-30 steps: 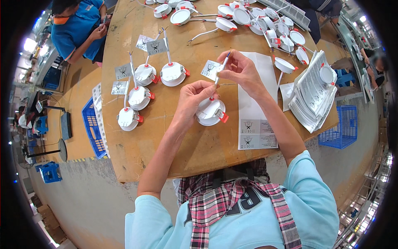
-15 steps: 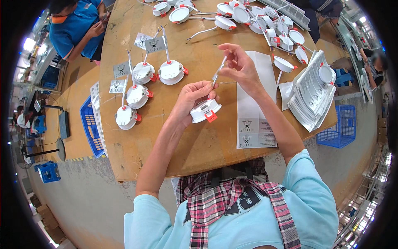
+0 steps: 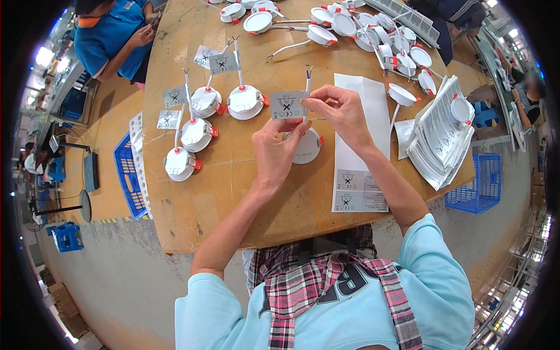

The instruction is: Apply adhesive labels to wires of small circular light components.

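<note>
A silver-grey label point(image 3: 286, 107) with black print stands out like a flag from the white cable point(image 3: 307, 83) of a round white downlight point(image 3: 306, 150). My right hand point(image 3: 344, 114) is closed, pinching the label against the cable between thumb and fingertips. Below it, my left hand point(image 3: 275, 150) is closed with its fingers at the label's lower edge and the cable's lower part. The lamp rests under my hands and is partly hidden by my left fingers. Left of my hands stand several downlights, among them one downlight point(image 3: 245, 103), with labels on their upright cables.
A white label sheet point(image 3: 360, 146) lies right of my hands, beside a thick stack of label sheets point(image 3: 438, 140) with one lamp on top. Several loose downlights point(image 3: 344, 24) are heaped at the far side. Blue baskets point(image 3: 475, 184) flank the table. Another person point(image 3: 114, 41) works at far left.
My right hand has come down to the cable, and the label now sticks out flat to the left. The downlight has turned over from its tilt and its cable stands upright.
</note>
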The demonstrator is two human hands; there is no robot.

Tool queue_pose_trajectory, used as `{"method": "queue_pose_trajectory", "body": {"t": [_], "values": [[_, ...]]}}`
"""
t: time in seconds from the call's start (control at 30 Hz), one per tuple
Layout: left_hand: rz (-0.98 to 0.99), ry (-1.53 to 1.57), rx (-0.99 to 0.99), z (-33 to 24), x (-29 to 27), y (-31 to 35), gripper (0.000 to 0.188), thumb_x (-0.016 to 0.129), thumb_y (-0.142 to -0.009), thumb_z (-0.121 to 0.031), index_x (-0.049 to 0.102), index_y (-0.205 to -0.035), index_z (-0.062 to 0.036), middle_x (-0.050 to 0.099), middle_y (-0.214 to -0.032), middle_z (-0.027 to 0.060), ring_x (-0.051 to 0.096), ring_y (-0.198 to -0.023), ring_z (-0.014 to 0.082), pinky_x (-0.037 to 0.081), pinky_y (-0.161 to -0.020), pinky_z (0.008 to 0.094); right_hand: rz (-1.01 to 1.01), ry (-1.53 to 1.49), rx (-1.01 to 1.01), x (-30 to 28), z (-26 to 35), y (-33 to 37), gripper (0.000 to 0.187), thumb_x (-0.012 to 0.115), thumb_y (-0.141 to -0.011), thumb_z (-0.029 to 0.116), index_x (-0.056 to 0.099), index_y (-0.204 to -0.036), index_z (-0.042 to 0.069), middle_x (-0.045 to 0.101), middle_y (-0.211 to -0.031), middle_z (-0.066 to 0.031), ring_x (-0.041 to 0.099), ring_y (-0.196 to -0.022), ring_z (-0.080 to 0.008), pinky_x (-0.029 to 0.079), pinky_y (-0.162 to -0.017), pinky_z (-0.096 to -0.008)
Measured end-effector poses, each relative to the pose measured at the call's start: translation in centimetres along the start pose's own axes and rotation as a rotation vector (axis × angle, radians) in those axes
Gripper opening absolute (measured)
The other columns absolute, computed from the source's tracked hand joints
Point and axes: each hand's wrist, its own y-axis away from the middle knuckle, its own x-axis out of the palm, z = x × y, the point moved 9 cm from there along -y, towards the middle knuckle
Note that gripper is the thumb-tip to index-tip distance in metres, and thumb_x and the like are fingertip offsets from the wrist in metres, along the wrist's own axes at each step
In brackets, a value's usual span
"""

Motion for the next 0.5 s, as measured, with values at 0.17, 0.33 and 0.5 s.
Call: {"method": "queue_pose_trajectory", "body": {"t": [0.17,0.33,0.5], "values": [[-0.083,0.242,0.087,-0.5,-0.5,-0.8,0.026,0.072,-0.082,-0.015,0.065,-0.096,0.0050,0.068,-0.085,0.0076,0.064,-0.077,0.0128,0.051,-0.072,0.0263,0.009,-0.087,-0.027,-0.1,0.3,-0.1,0.018,0.071,-0.084,0.015,0.068,-0.091,-0.002,0.067,-0.078,-0.0059,0.060,-0.069,-0.0085,0.050,-0.064,-0.0221],[-0.127,0.509,0.122,-1.8,-1.9,-1.0,0.023,0.069,-0.085,-0.014,0.060,-0.097,0.0032,0.064,-0.087,0.0040,0.059,-0.087,0.0098,0.048,-0.079,0.0255,0.011,-0.016,-0.085,-0.1,0.9,0.0,0.017,0.069,-0.085,0.013,0.067,-0.091,-0.002,0.067,-0.081,-0.0059,0.062,-0.075,-0.0103,0.052,-0.071,-0.0252],[-0.016,0.423,0.085,-1.1,-2.2,-0.9,0.012,0.064,-0.089,-0.010,0.060,-0.097,-0.0013,0.064,-0.092,0.0024,0.058,-0.088,0.0079,0.047,-0.082,0.0251,0.016,-0.054,-0.063,0.4,1.5,0.4,0.017,0.068,-0.086,0.014,0.066,-0.090,-0.002,0.067,-0.081,-0.0057,0.062,-0.076,-0.0098,0.052,-0.074,-0.0258]]}}
